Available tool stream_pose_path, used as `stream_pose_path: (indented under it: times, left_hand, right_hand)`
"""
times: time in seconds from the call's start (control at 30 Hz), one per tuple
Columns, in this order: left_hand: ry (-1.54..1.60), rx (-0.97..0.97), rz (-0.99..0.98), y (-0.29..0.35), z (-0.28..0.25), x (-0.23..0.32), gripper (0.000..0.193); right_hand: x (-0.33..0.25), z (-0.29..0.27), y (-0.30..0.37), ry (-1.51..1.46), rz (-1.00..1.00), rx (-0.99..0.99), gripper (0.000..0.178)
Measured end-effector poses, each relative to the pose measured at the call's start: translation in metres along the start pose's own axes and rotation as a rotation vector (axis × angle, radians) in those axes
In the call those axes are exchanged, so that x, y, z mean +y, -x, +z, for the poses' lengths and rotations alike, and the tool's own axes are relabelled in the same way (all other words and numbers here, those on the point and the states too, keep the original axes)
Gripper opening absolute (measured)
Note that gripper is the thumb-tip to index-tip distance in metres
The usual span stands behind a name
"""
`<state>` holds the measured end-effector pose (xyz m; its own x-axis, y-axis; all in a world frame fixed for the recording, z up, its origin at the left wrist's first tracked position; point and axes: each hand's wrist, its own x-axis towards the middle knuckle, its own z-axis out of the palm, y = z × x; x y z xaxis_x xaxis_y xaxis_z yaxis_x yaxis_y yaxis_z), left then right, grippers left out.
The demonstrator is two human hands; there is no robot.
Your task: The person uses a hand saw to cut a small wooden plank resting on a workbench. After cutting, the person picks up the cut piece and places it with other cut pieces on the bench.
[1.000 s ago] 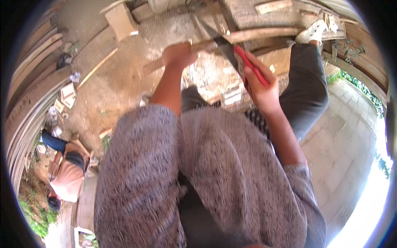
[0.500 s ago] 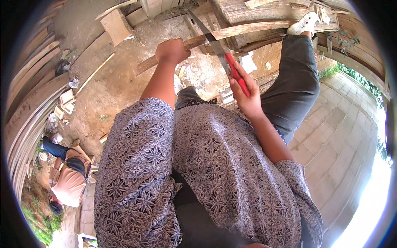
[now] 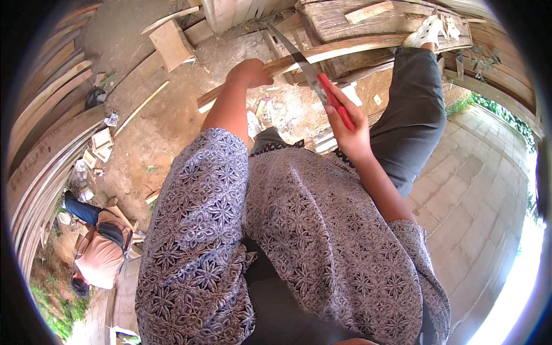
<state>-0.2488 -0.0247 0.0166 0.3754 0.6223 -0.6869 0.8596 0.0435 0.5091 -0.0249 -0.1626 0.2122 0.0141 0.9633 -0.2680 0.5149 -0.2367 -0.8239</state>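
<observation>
A long wooden plank (image 3: 356, 47) slants across the upper view. My left hand (image 3: 248, 73) is closed around it near its left end, which juts out past my forearm. In my right hand (image 3: 349, 123) is a hand saw with a red handle (image 3: 338, 104), gripped by that handle. Its dark blade (image 3: 296, 56) crosses the plank between my left hand and the timber bench, the tip pointing up and left. Whether the teeth touch the wood I cannot tell. My shoe (image 3: 422, 33) is at the plank's right end.
A thick timber bench (image 3: 339, 26) stands under the plank's right part, with a small wood offcut (image 3: 369, 12) on it. A wooden block (image 3: 171, 45) lies on the dirt floor. Stacked boards (image 3: 40, 172) line the left side. Another person (image 3: 103, 253) is at lower left.
The plank has rolled about its length, so a different face shows. The whole view has shifted slightly. Both hands keep their grips, and the saw still lies across the plank.
</observation>
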Motion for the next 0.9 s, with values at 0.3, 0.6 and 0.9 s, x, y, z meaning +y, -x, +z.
stream_pose_path:
  times: [0.3,0.6,0.9]
  left_hand:
    - [-0.040,-0.012,-0.077,0.008,-0.001,0.004,0.054]
    - [-0.102,0.060,-0.032,0.013,0.001,-0.001,0.054]
    - [-0.168,0.368,-0.195,0.022,0.027,0.025,0.030]
  right_hand:
    - [-0.060,-0.044,0.032,-0.082,0.073,-0.121,0.046]
    - [-0.008,0.002,-0.016,-0.132,0.018,0.021,0.041]
    - [-0.014,0.007,-0.028,-0.098,0.004,0.005,0.043]
